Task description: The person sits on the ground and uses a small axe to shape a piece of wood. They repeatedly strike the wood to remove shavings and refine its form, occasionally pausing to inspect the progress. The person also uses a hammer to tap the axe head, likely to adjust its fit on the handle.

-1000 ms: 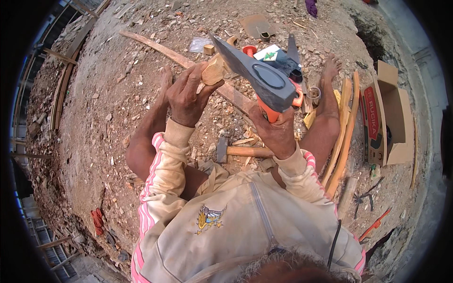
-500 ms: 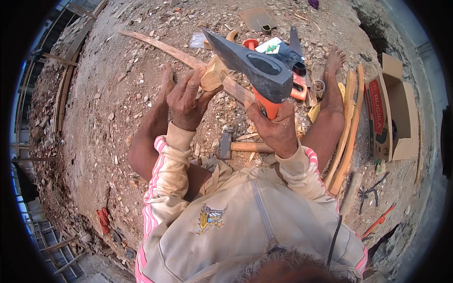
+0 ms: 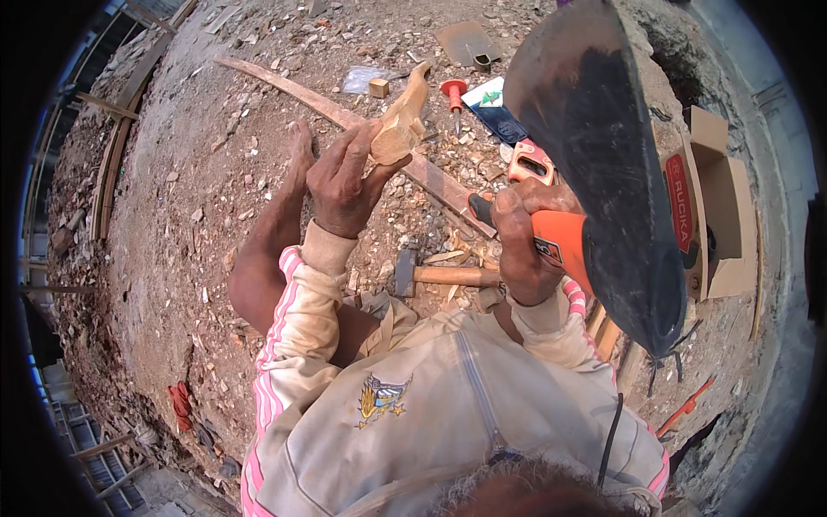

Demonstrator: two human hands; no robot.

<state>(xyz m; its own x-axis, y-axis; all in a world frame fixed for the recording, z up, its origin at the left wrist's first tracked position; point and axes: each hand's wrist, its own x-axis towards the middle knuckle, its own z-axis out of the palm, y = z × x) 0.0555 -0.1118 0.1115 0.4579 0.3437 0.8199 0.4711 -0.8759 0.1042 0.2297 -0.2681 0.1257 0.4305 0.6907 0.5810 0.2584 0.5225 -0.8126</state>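
Note:
My left hand point(image 3: 346, 185) grips the thick end of a carved, curved piece of wood point(image 3: 405, 110), whose narrow end points away from me. It is held over a long wooden plank point(image 3: 297, 93) on the ground. My right hand point(image 3: 527, 246) is closed around the orange handle of an axe point(image 3: 594, 146). The broad dark axe head is raised to the right, close to the camera, and hides part of the ground behind it. Between my legs lies a hammer point(image 3: 452, 276) with a wooden handle, wood chips beside it.
Beyond my hands lie a chisel with a red hand guard point(image 3: 454, 89), a handsaw with an orange handle point(image 3: 530, 162), a small wooden block point(image 3: 378, 87) and a metal plate point(image 3: 465, 41). An open cardboard box point(image 3: 728, 220) stands at right. Rubble and stones cover the ground.
My right hand has swung the axe up and to the right, turning its head toward the camera. The carved wood's narrow end, earlier behind the axe, now shows. My left hand stays nearly still.

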